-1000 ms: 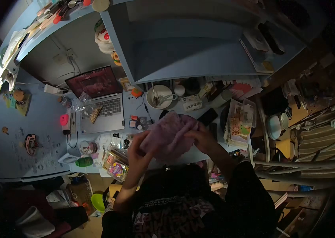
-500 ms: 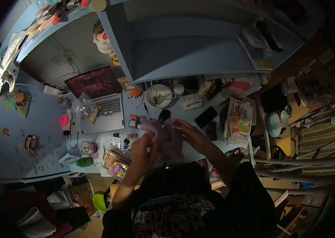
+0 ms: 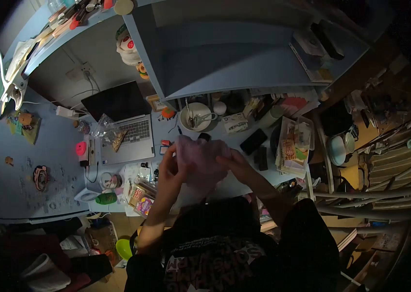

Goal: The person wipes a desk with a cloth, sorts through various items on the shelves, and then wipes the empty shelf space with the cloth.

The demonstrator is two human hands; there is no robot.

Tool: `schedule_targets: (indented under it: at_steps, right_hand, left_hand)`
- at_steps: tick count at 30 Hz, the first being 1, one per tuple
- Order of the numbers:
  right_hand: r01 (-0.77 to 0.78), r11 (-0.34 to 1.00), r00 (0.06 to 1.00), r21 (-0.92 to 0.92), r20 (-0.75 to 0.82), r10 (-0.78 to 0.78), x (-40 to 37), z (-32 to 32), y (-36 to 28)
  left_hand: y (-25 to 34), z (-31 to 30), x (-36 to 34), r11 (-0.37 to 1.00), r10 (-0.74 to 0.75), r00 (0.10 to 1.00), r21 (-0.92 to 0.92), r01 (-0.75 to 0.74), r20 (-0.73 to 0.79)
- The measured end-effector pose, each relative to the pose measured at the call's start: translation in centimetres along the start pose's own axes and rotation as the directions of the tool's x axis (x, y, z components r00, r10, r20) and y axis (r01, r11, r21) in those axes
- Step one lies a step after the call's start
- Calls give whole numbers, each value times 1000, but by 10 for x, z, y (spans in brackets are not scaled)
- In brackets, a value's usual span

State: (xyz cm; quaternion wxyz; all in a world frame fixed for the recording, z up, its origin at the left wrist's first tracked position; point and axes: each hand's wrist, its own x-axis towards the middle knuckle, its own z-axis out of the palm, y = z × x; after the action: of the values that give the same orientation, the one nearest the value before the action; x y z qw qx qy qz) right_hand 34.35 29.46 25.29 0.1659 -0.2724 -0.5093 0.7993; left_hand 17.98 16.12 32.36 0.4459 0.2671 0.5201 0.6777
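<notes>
A soft pink cloth hangs between my two hands over the front of the desk, partly spread out. My left hand pinches its left side, the thumb in front of the fabric. On the right side, my right hand grips the cloth's edge between thumb and fingers. Behind the cloth stands a white bowl with utensils in it. A dark phone lies to the right of my right hand.
An open laptop with a plastic bag on it stands at the left. A box of papers is at the right. A green bottle lies near the front left edge. A shelf rises behind the desk.
The pink cloth, bunched before, is now spread wider between my hands. My left hand has shifted slightly left. The laptop screen has gone from reddish to dark.
</notes>
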Motion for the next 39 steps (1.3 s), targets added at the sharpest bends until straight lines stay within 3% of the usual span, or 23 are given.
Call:
schedule_targets:
  at_steps: [2, 4, 5, 7, 8, 10, 11, 12, 14, 17, 18, 20, 22, 23, 24, 25, 27, 30, 32, 34, 36, 38, 39]
  right_hand:
    - [88, 996, 994, 12, 63, -89, -8, 12, -40]
    - [532, 841, 841, -99, 172, -512, -28, 21, -82]
    - [540, 835, 836, -103, 180, -519, -33, 14, -85]
    - [374, 927, 918, 37, 129, -376, -44, 2, -88]
    - [382, 924, 914, 31, 133, -383, -34, 0, -91]
    - [862, 507, 454, -2, 447, -771, -7, -4, -98]
    - [728, 676, 663, -116, 370, -651, -15, -4, -104]
    - [728, 675, 663, -117, 370, -651, -19, 3, -107]
    - [612, 743, 791, -271, 209, -576, -23, 18, -106]
    - [503, 823, 864, -265, 125, -488, -17, -7, -69]
    - [516, 814, 856, -266, 130, -500, -19, -7, -74]
    - [-87, 914, 996, -395, -62, 68, -24, -3, -83]
    - [-157, 885, 988, -439, -63, 144, -20, -9, -82]
    - [-224, 847, 973, -483, -67, 219, -17, -13, -80]
    - [-215, 847, 975, -485, -63, 211, -12, -18, -74]
    - [-269, 912, 963, -310, -91, 253, -6, -25, -64]
    - [-306, 944, 950, -122, -102, 295, 1, -31, -68]
    - [-232, 969, 972, 79, 51, 229, -2, -35, -78]
    - [243, 945, 955, -220, -119, -273, -2, -39, -59]
    - [317, 935, 924, -157, -170, -342, -4, -26, -50]
    - [393, 915, 885, -92, -232, -403, -7, -26, -48]
    - [572, 741, 694, -352, -275, -666, -9, -36, -55]
    - [576, 738, 691, -352, -273, -669, -9, -36, -55]
  left_hand:
    - [21, 10, -1, 996, 83, 996, 31, -84, 32]
    - [57, 30, -12, 967, 254, 964, 11, -255, 79]
    - [62, 26, -14, 963, 266, 961, 9, -268, 79]
    - [71, 12, -18, 791, 443, 773, 209, -576, 454]
    - [70, 14, -12, 785, 452, 767, 205, -585, 455]
    - [54, 16, 8, 880, 459, 775, -102, -464, 435]
    - [46, 15, 16, 908, 417, 823, -137, -396, 384]
    - [41, 14, 18, 907, 418, 823, -138, -397, 385]
    - [42, 23, 20, 978, 127, 979, -187, -97, 158]
    - [6, -1, 33, 999, -33, 958, 25, 27, 284]
    - [-9, -4, 25, 956, -282, 960, 84, 280, 4]
    - [-26, -10, 29, 947, -319, 939, 75, 312, 128]
    - [-28, -10, 27, 932, -360, 899, 66, 355, 249]
    - [-20, -7, 24, 780, -467, 822, -287, 557, 325]
    - [-15, -5, 23, 475, -516, 736, -568, 672, 439]
    - [-23, -3, 24, 484, -511, 740, -565, 668, 437]
    - [-45, 3, 25, 786, -498, 861, -365, 499, 105]
    - [-34, 11, 31, 882, -301, 943, -335, 331, 141]
    - [-33, 18, 33, 937, -232, 970, -254, 241, 67]
    - [-34, 26, 37, 975, -147, 989, -167, 146, 7]
    - [-35, 33, 42, 994, 106, 991, 26, -104, -87]
    - [-24, 38, 47, 984, 173, 974, 61, -165, -145]
    - [-20, 40, 50, 972, 230, 950, 95, -214, -210]
